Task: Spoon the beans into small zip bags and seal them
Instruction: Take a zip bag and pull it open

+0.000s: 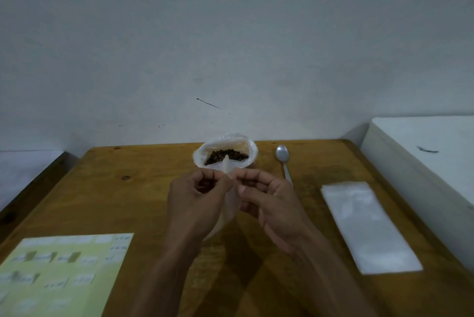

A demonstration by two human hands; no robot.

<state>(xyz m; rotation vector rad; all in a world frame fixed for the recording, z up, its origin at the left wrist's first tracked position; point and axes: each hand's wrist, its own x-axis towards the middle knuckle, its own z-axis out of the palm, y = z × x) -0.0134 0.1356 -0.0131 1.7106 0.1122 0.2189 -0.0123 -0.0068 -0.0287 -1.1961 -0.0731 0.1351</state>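
Dark brown beans (pixel 227 155) lie in an open white plastic bag (pixel 250 153) at the far middle of the wooden table (pixel 143 188). Just in front of it, my left hand (pixel 200 198) and my right hand (pixel 266 198) each pinch the top of one small clear zip bag (pixel 229 207), which hangs between them. A metal spoon (pixel 283 157) lies on the table right of the beans, untouched. A stack of clear zip bags (pixel 369 224) lies flat at the right.
A pale green sheet with small white labels (pixel 61 273) covers the near left corner. A white box or counter (pixel 431 162) stands along the table's right edge. A grey wall rises behind the table.
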